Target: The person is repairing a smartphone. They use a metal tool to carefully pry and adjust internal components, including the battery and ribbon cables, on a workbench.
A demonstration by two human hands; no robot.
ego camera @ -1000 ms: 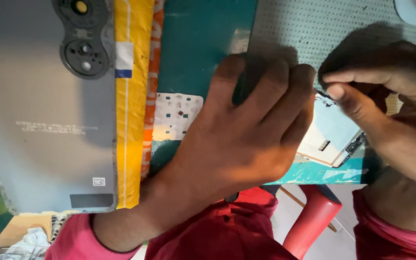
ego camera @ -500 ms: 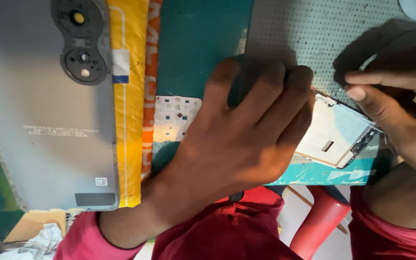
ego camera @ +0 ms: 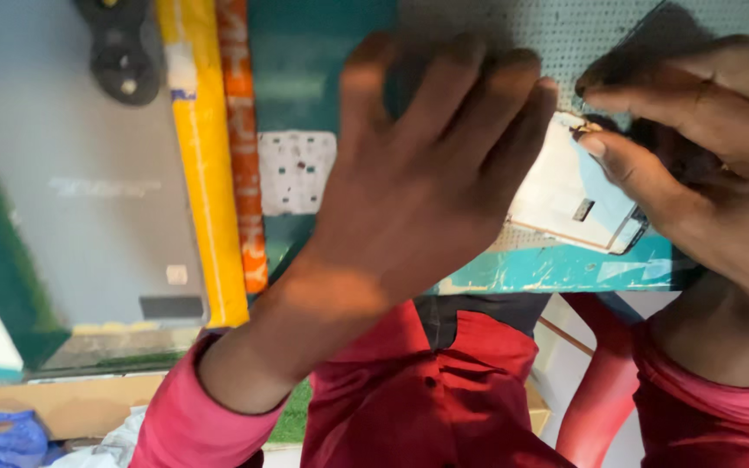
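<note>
Flat on the bench (ego camera: 556,269), the pale phone frame (ego camera: 565,195) lies pinned under the left hand (ego camera: 426,173); the right hand (ego camera: 695,147) pinches its top corner, fingertips closed. Steady downward pressure and small pulls would suit.

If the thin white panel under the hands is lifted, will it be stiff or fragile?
The white panel looks flat and very thin, so probably light, fairly stiff, and easy to crack. The left hand presses it flat; the right hand picks at its edge.

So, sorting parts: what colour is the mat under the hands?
Grey-green mat with fine dots, head view.
</note>
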